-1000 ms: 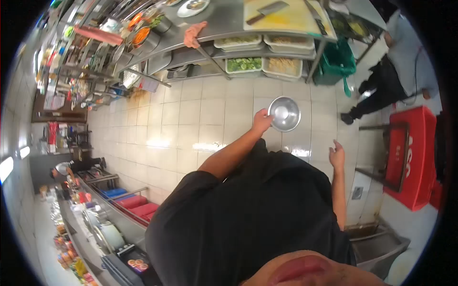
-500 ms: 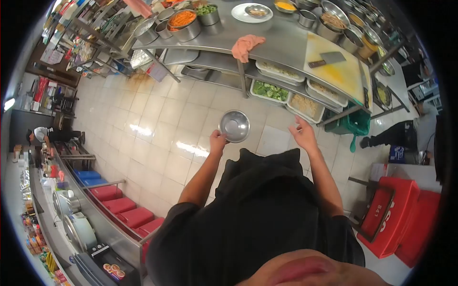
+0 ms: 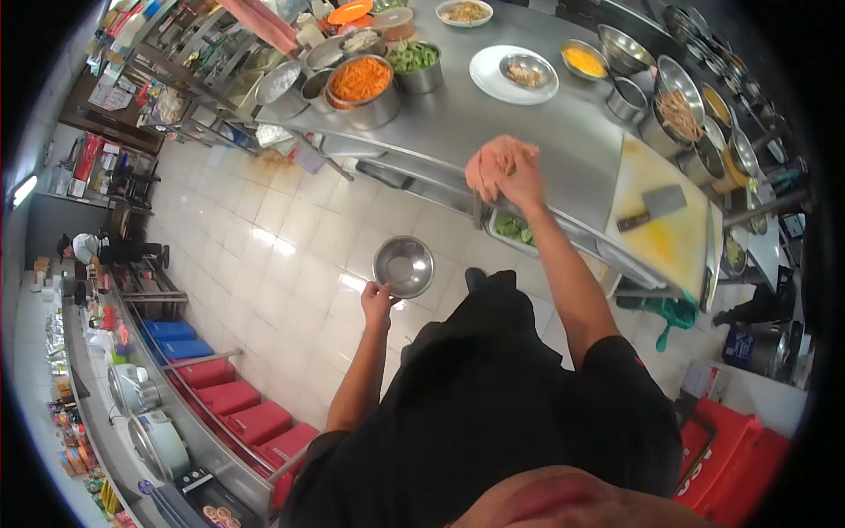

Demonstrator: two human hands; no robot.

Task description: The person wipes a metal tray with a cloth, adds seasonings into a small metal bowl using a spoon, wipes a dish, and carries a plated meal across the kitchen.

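1. Fingers of your left hand (image 3: pixel 377 305) pinch the metal bowl (image 3: pixel 405 266) at its 7 o'clock rim, near the middle of the head view, above the floor (image 3: pixel 299 238). Held on one side only, it could tip or fall if bumped.
2. Your right hand (image 3: pixel 521 179), at 1 o'clock, has its fingers gathered on the pink cloth (image 3: pixel 482 167) by the counter (image 3: pixel 572 141) edge. I can't tell how firm that hold is; a weak one could drop cloth into the greens (image 3: pixel 515 227) below, at 6 o'clock.
3. Sweeping toward 12 o'clock risks dragging cloth over the white plate (image 3: pixel 487 79) and its small dish (image 3: pixel 525 70).
4. Swinging wide to 3 o'clock might nudge the cleaver (image 3: pixel 662 203).
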